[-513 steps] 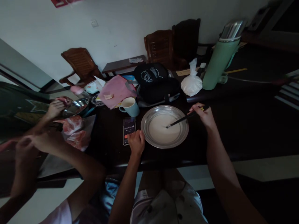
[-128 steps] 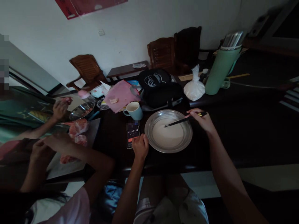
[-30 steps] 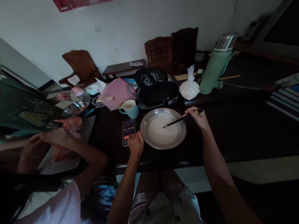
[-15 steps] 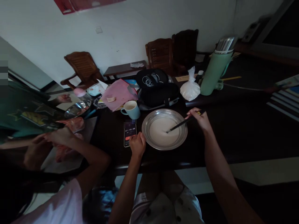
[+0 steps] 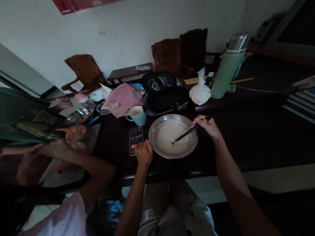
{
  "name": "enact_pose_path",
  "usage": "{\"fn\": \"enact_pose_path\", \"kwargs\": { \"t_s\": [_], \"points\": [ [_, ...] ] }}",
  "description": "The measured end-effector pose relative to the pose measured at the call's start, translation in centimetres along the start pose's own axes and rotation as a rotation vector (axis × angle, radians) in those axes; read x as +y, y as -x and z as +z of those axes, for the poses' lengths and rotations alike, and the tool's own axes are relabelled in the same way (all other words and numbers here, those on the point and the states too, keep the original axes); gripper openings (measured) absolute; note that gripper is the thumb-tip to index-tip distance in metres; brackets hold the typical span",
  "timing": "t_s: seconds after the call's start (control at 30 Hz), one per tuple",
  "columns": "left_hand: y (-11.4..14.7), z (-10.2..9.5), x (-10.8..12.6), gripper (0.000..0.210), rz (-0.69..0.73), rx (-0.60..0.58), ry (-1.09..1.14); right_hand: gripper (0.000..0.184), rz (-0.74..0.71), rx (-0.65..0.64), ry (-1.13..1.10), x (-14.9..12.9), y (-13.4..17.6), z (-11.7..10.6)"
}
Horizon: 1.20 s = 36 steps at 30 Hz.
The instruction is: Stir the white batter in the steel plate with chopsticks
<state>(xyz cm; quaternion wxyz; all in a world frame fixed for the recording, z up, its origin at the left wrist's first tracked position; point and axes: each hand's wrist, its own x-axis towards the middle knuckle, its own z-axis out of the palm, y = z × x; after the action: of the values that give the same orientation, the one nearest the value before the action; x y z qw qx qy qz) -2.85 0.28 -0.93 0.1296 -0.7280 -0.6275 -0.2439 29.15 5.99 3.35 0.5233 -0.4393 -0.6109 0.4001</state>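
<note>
A shallow metal bowl (image 5: 153, 144) stands on the dark table, holding a pale, milky liquid (image 5: 169, 132). My right hand (image 5: 207, 127) is closed around a pair of dark chopsticks (image 5: 188, 131), slanting down to the left with their tips in the liquid. At the bowl's left rim, my left hand (image 5: 144, 153) is curled closed and seems to grip the edge; its fingertips are hidden. Just left of that hand lies a phone (image 5: 134, 150) with a running timer on its screen. A light blue mug (image 5: 139, 117) stands behind the phone.
Behind the bowl sit a black bag (image 5: 164, 96), a pink cloth-like item (image 5: 121, 100), a tied bag of white powder (image 5: 200, 93) and a green thermos (image 5: 227, 73). At left, other people's hands work near raw meat (image 5: 76, 133) and a metal bowl (image 5: 80, 116).
The chopstick tips have moved slightly left and down through the liquid, with my right hand shifting left. My left hand stays at the rim. The phone timer advanced one second.
</note>
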Motion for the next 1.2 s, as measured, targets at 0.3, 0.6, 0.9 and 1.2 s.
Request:
{"fn": "enact_pose_path", "kwargs": {
  "t_s": [0.3,0.6,0.9,1.2],
  "points": [
    [-0.1,0.0,0.1,0.037,-0.023,-0.017,0.028,0.029,-0.019,0.2,0.036,0.4,-0.3,-1.1],
    [-0.1,-0.2,0.1,0.038,-0.033,-0.037,0.023,0.031,-0.035,0.069,0.064,0.0,-0.3,0.1],
    [-0.1,-0.2,0.2,0.038,-0.024,-0.045,0.036,0.031,-0.008,-0.077,0.036,0.0,-0.2,0.4],
    [-0.1,0.0,0.1,0.039,-0.01,-0.017,0.005,0.031,0.016,-0.002,0.021,-0.2,0.0,-0.2]
  ]
}}
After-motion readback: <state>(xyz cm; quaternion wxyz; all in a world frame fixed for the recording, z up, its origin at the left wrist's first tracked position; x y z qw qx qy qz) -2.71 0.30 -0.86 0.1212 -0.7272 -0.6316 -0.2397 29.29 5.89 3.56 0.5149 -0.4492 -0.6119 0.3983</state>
